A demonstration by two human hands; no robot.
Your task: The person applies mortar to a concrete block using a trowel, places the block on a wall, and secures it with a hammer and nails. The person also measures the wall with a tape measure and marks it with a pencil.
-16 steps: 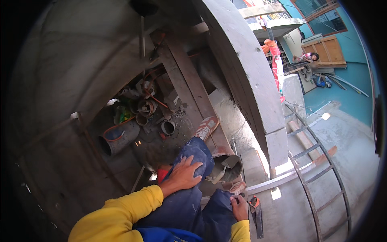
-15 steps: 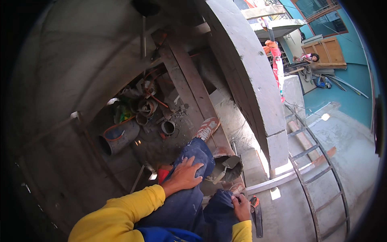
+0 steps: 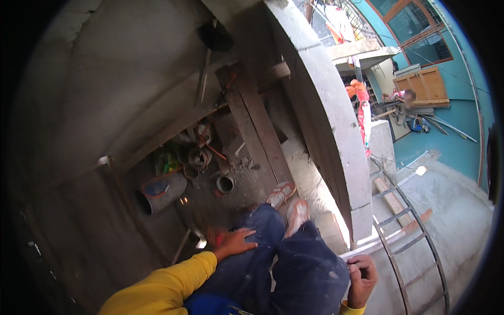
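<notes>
My left hand (image 3: 236, 243) lies on my left thigh in dusty dark-blue trousers (image 3: 310, 268), its fingers spread and nothing in them. Beyond the outer side of my right knee is my right hand (image 3: 362, 278), thumb and fingers curled together; whatever they hold, if anything, is hidden. Both feet, in orange-and-white shoes (image 3: 282, 194), are close together at the near end of long wooden planks (image 3: 254, 123). A red thing (image 3: 218, 239) shows partly beside my left hand.
Below on the left are a large pipe-like cylinder (image 3: 164, 192), a small bucket (image 3: 225, 184) and scattered rubble. A thick concrete beam (image 3: 336, 105) rises on the right. Past it stand a metal ladder (image 3: 412, 236), a wooden panel (image 3: 422, 86) and another person (image 3: 405, 96).
My right leg has swung forward, bringing that foot beside the left one and covering the bucket with the trowel. My right hand has moved right, off the knee. The orange-handled tool is out of sight.
</notes>
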